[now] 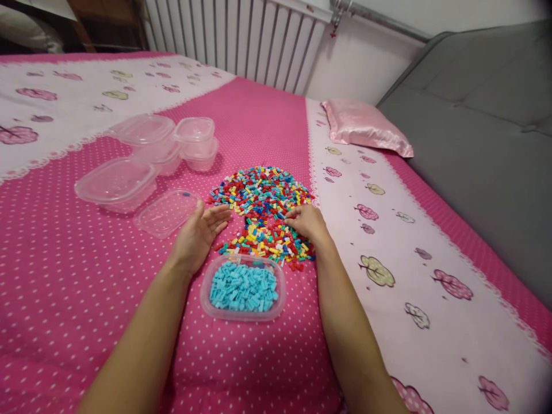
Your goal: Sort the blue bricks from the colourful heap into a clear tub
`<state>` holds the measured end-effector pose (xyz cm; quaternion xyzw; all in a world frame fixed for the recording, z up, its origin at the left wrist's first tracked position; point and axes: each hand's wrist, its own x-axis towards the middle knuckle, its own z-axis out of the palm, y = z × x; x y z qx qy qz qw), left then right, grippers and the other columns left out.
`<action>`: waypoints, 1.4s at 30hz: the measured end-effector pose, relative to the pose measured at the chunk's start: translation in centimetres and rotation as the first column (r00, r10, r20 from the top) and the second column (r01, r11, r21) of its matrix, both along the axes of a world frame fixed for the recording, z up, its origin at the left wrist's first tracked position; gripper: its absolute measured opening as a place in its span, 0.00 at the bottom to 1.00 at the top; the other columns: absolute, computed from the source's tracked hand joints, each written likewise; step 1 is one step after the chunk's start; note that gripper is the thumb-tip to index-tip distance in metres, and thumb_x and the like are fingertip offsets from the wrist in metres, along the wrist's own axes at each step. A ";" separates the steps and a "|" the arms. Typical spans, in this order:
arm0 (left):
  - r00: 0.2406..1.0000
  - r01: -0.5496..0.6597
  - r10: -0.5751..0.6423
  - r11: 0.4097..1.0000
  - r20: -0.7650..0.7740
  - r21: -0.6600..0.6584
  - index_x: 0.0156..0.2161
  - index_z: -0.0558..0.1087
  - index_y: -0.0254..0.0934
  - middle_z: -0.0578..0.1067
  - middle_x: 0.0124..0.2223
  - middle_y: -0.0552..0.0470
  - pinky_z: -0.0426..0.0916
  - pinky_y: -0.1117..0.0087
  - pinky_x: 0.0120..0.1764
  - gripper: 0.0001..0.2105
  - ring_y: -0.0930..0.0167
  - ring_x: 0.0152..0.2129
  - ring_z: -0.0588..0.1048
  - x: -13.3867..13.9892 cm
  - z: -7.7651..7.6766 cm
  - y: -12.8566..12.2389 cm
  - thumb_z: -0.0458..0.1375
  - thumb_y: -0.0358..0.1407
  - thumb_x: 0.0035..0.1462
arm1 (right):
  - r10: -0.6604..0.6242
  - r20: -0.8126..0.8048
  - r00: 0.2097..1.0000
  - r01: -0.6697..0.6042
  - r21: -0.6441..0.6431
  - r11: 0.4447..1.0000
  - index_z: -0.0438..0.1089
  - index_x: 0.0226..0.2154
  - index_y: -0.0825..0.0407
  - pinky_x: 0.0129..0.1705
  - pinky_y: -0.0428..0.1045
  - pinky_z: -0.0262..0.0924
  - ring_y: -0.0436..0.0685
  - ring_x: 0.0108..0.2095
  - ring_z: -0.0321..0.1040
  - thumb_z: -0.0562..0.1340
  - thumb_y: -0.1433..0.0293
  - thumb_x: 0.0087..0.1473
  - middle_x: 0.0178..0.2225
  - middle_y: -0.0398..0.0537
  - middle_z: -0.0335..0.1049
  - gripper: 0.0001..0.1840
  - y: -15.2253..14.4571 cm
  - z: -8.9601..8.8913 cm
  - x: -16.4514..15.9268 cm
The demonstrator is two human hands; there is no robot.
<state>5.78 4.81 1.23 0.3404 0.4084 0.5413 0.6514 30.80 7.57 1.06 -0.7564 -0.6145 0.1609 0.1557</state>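
A spread pile of small, mixed-colour building bricks [263,190] lies on the bed. At its left edge is my left hand [196,233], open with the palm turned towards the pile and its fingers stretched out. My right hand [307,223] reaches over the pile's right side, thumb and fingers pinched together among the bricks; whatever is between the fingertips is too small to make out. Nearer to me, between my forearms, stands a clear plastic container [280,296] filled with light blue bricks [244,287].
A clear lid [161,215] lies flat beside my left hand. Further left stand clear containers with lids [116,184], some stacked [196,135]. A pink pillow [366,126] rests near the grey headboard [474,115]. Behind the bed is a white radiator [241,40].
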 end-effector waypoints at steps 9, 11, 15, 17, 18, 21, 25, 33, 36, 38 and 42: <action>1.000 -0.005 0.005 1.000 0.013 -0.007 0.34 0.78 0.35 0.79 0.40 0.44 0.63 0.65 0.52 0.24 0.63 0.46 0.73 0.0 0.1 0.0 0.53 0.55 0.55 | -0.040 -0.582 0.812 0.095 0.064 0.993 0.74 0.27 0.53 0.20 0.42 0.51 0.45 0.17 0.57 0.69 0.64 0.38 0.17 0.36 0.64 0.11 -0.3 0.2 0.6; 1.000 -0.002 0.002 1.000 0.004 -0.001 0.34 0.78 0.35 0.79 0.40 0.44 0.64 0.65 0.52 0.24 0.63 0.46 0.73 0.0 0.1 0.0 0.54 0.55 0.54 | -0.056 -0.833 0.550 0.177 0.050 0.983 0.71 0.27 0.53 0.16 0.41 0.49 0.43 0.16 0.55 0.70 0.65 0.37 0.18 0.35 0.64 0.13 -0.3 0.7 0.8; 1.000 -0.003 0.003 1.000 0.000 0.009 0.35 0.78 0.36 0.79 0.40 0.45 0.64 0.64 0.52 0.24 0.63 0.46 0.74 0.0 0.0 0.0 0.54 0.56 0.54 | -0.124 -0.992 0.032 0.302 -0.109 0.947 0.66 0.25 0.52 0.20 0.36 0.59 0.43 0.21 0.63 0.66 0.74 0.44 0.22 0.37 0.65 0.07 0.2 1.6 0.9; 1.000 -0.002 0.002 1.000 0.007 0.008 0.35 0.78 0.36 0.79 0.40 0.45 0.64 0.64 0.52 0.24 0.63 0.46 0.74 -0.1 -0.1 0.0 0.53 0.55 0.55 | -0.148 -0.981 -0.126 0.315 -0.181 0.932 0.66 0.25 0.52 0.30 0.37 0.68 0.45 0.29 0.69 0.61 0.78 0.48 0.25 0.40 0.68 0.06 0.3 1.8 1.0; 1.000 -0.003 0.002 1.000 0.013 0.006 0.35 0.78 0.35 0.79 0.40 0.45 0.64 0.64 0.53 0.24 0.63 0.46 0.74 -0.1 -0.1 0.1 0.53 0.55 0.55 | -0.149 -0.973 -0.179 0.305 -0.199 0.931 0.66 0.26 0.52 0.35 0.39 0.70 0.46 0.32 0.71 0.59 0.78 0.49 0.27 0.42 0.69 0.06 0.4 1.8 1.1; 1.000 -0.005 0.005 1.000 0.026 -0.003 0.34 0.78 0.35 0.79 0.39 0.44 0.63 0.65 0.53 0.24 0.64 0.45 0.74 -0.1 -0.1 0.1 0.52 0.54 0.56 | -0.127 -0.957 -0.259 0.259 -0.195 0.946 0.66 0.29 0.52 0.43 0.43 0.71 0.48 0.39 0.72 0.55 0.78 0.50 0.30 0.45 0.71 0.07 0.3 1.8 1.4; 1.000 -0.009 0.009 1.000 0.016 -0.002 0.34 0.78 0.35 0.79 0.39 0.44 0.63 0.64 0.53 0.24 0.63 0.46 0.73 0.0 0.0 0.1 0.53 0.55 0.55 | -0.126 -0.949 -0.290 0.271 -0.207 0.940 0.67 0.29 0.53 0.38 0.41 0.70 0.46 0.32 0.70 0.55 0.76 0.51 0.26 0.43 0.70 0.06 0.4 1.8 1.6; 1.000 -0.009 0.009 1.000 0.025 -0.005 0.34 0.78 0.35 0.79 0.39 0.44 0.64 0.65 0.52 0.24 0.63 0.46 0.74 0.0 -0.1 0.0 0.53 0.55 0.55 | -0.051 -0.834 0.550 0.143 0.034 0.989 0.73 0.30 0.53 0.19 0.41 0.51 0.44 0.17 0.53 0.65 0.68 0.44 0.18 0.36 0.63 0.08 0.2 0.2 0.2; 0.999 -0.017 0.018 1.000 0.033 -0.016 0.34 0.78 0.35 0.79 0.39 0.44 0.64 0.65 0.51 0.23 0.64 0.45 0.74 0.0 -0.1 0.1 0.53 0.54 0.55 | 0.071 -0.464 0.883 -0.016 0.121 0.992 0.77 0.33 0.53 0.26 0.44 0.54 0.47 0.19 0.57 0.62 0.70 0.44 0.17 0.37 0.65 0.11 0.2 -0.7 -0.3; 0.999 -0.015 0.016 1.000 0.039 -0.023 0.33 0.79 0.34 0.79 0.39 0.45 0.65 0.66 0.51 0.23 0.64 0.44 0.74 0.0 0.0 0.1 0.53 0.54 0.56 | 0.113 -0.262 0.958 -0.078 0.141 0.987 0.78 0.35 0.52 0.30 0.46 0.56 0.49 0.22 0.61 0.60 0.73 0.45 0.18 0.38 0.67 0.15 0.2 -0.9 -0.6; 0.999 -0.009 0.010 1.000 0.040 -0.017 0.34 0.79 0.34 0.79 0.39 0.45 0.64 0.67 0.50 0.23 0.65 0.44 0.74 0.0 -0.1 0.1 0.53 0.53 0.56 | 0.108 -0.106 0.988 -0.094 0.130 0.987 0.78 0.39 0.48 0.33 0.46 0.58 0.51 0.26 0.65 0.61 0.74 0.46 0.23 0.40 0.71 0.16 0.2 -0.7 -1.0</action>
